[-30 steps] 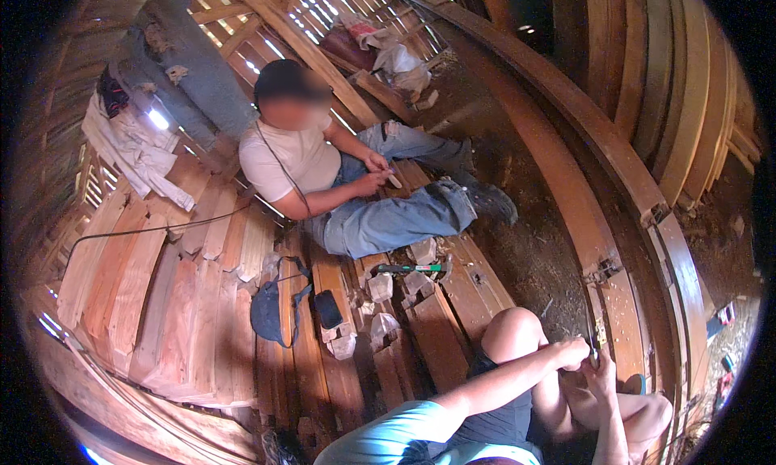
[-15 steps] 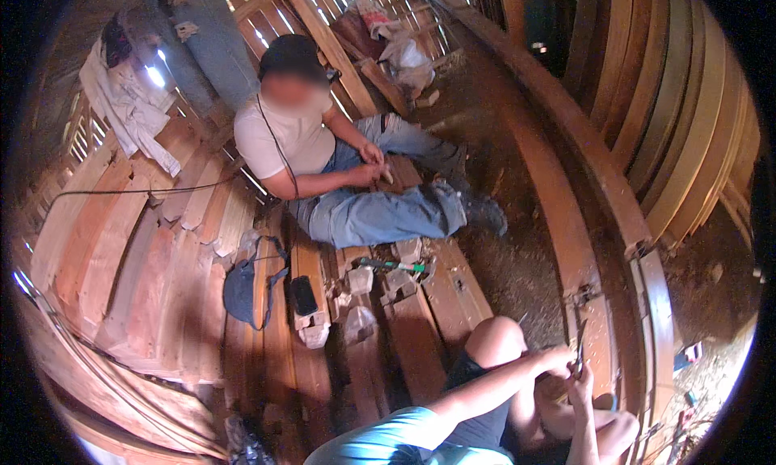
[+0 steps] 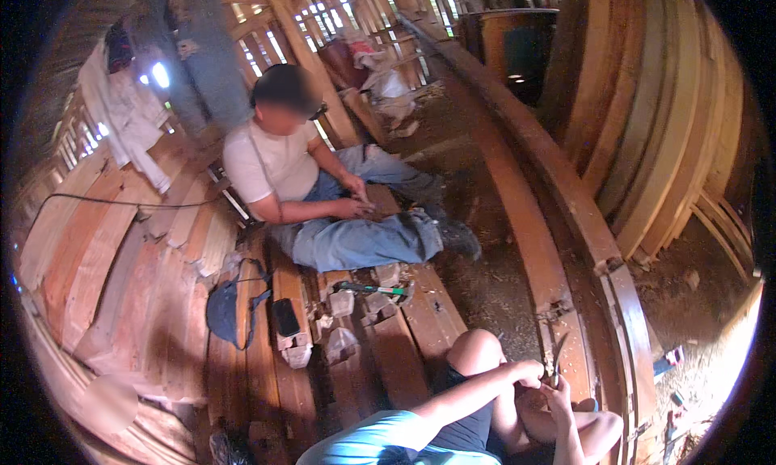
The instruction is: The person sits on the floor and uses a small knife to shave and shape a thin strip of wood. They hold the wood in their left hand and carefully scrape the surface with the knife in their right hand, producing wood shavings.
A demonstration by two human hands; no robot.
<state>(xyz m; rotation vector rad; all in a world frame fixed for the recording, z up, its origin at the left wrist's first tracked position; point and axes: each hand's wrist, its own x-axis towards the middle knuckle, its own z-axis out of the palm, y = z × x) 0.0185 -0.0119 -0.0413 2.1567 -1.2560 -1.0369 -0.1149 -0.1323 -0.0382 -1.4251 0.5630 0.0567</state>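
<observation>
At the lower right, over my bent bare legs, my two hands work close together. My right hand [image 3: 556, 395] is closed round the handle of a knife [image 3: 561, 350], whose thin, slightly curved blade points up and away from me. Just left of it, my left hand [image 3: 529, 374] is closed, its fingers near the base of the blade. Whatever it pinches is too small to make out. Behind the blade lies a long wooden beam [image 3: 571, 323] with a notch cut in it and pale shavings around.
Another person [image 3: 271, 166] sits on boards to the left, hands together over the lap. A green-handled hammer [image 3: 376, 289], a black phone [image 3: 284, 318] and a dark cap [image 3: 233, 310] lie on the planks [image 3: 396, 344]. Curved boards [image 3: 655, 141] stand at the right.
The whole view has shifted, so the scene sits lower and more to the left. My hands stay together, and the knife blade leans slightly more to the right.
</observation>
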